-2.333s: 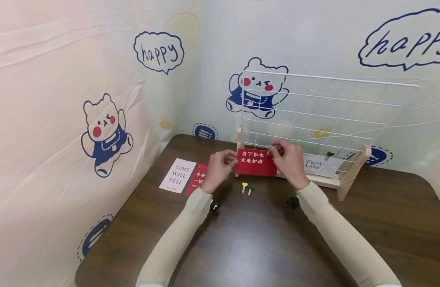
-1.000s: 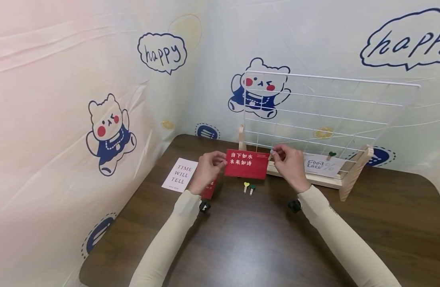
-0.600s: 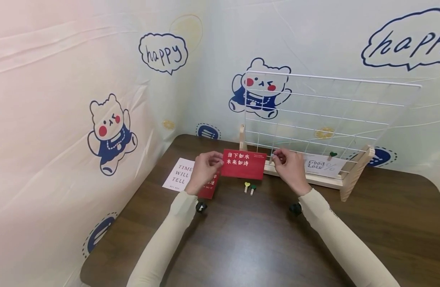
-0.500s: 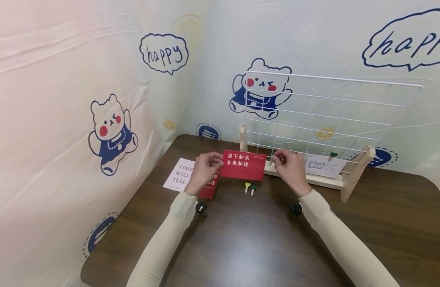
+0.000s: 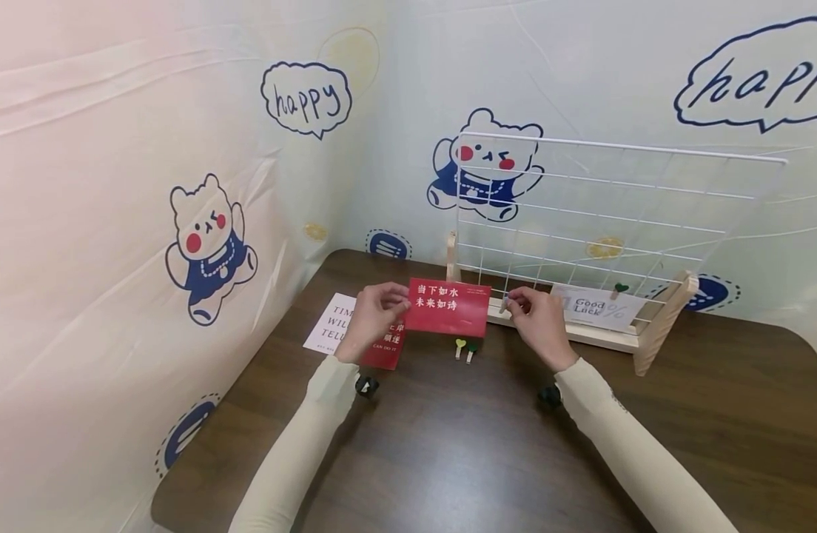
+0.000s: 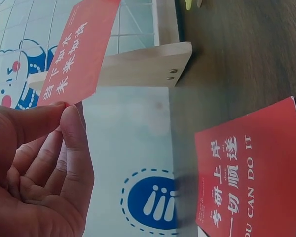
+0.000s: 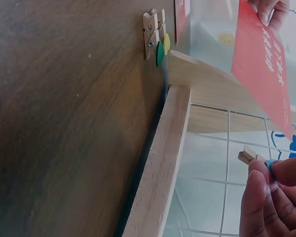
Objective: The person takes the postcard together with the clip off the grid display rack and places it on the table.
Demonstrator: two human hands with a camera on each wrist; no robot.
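Note:
My left hand pinches the left edge of a red card with white Chinese lettering, between thumb and forefinger. The card hangs in front of the lower left of a white wire grid rack. Just right of the card, my right hand pinches a small wooden clothespin by its blue-topped end. In the right wrist view the clothespin's wooden tip points toward the card, with a gap between them. Two more clothespins, one topped with a yellow heart and one green, lie on the table below the card.
A white card reading "Good Luck" is fixed to the rack by a green-heart clothespin. Wooden feet hold the rack up. Left on the brown table lie a white card and another red card, partly behind my left hand.
My left hand has drawn the red card leftward, away from my right hand and the rack. A gap has opened between card and clothespin. My right hand has moved only slightly.

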